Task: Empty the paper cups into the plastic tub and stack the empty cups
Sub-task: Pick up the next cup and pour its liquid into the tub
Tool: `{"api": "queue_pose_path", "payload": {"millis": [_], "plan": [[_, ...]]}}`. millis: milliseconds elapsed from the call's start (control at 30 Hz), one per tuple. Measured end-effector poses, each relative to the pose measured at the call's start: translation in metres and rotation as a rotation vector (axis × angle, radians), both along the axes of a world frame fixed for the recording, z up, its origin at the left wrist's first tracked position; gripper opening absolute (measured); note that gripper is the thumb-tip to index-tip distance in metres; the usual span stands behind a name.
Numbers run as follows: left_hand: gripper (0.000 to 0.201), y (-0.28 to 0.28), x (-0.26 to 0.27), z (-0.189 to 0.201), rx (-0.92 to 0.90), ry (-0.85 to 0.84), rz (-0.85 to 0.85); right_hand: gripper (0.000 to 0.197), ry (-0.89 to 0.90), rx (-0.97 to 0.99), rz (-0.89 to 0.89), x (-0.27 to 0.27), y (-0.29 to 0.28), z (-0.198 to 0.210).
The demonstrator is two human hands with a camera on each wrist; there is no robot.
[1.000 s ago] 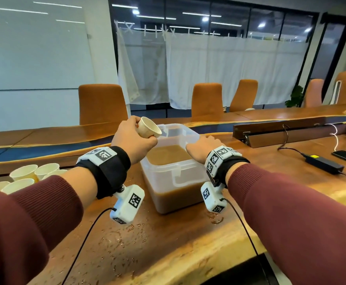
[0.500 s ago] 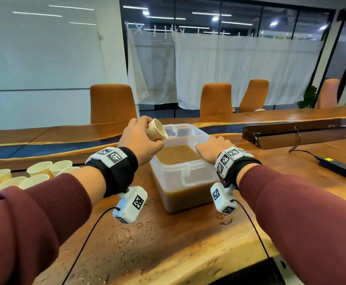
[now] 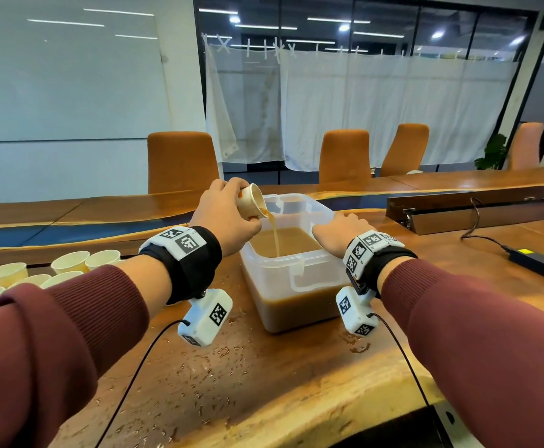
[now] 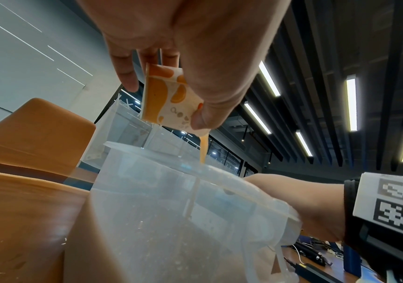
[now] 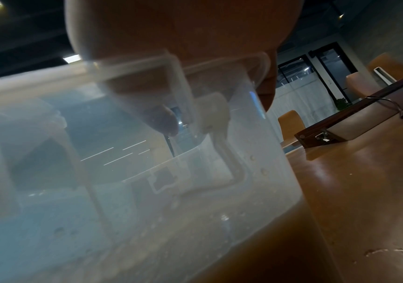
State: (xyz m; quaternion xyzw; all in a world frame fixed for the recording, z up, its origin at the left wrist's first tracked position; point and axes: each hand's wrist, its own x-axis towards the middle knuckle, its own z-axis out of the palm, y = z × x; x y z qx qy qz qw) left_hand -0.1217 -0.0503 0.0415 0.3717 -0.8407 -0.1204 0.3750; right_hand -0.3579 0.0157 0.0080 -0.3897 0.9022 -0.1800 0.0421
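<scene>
Brown liquid runs in a thin stream from a small paper cup printed with orange shapes [image 3: 250, 202] into a translucent rectangular plastic tub [image 3: 291, 266] on a long wooden bench [image 3: 264, 376]. The person's left hand [image 3: 224, 218] has its fingers [image 4: 125, 74] and thumb curled round the cup's wall, holding it tipped well over above the tub's left rim, mouth pointing right and down toward the pooled liquid. The cup's long axis lies nearly level across the tub, so the stream lands inside the walls, close to the near left corner. The right hand [image 3: 338, 232] rests on the tub's right rim; the right wrist view shows its fingers hooked over the edge, one fingertip dipping inside the wall. The tub looks roughly half full. Off to the left, a cluster of pale upright paper cups [image 3: 70, 261] stands well apart from the tub, nearer the left hand than the right; what they hold cannot be seen from here, and several are cut off by the maroon sleeve [image 3: 54, 350] and the frame edge. No stack of empties is in view. How much liquid remains in the tipped cup is hidden. Spilled droplets [image 3: 219, 360] speckle the bench before the tub.
</scene>
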Motion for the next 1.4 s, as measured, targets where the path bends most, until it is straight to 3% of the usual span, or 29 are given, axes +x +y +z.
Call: {"api": "queue_pose_path", "payload": {"millis": [1167,1400], "plan": [[0.064,0.0058,-0.0058,0.0013,-0.249,-0.211,0.021,0.085,0.012,-0.011,0.023,-0.0015,0.0009,0.0001],[0.061,0.0097,-0.008,0.0007,-0.447,-0.325,-0.008,0.088,0.002,-0.015,0.025,0.0003,0.0014,0.0007]]}}
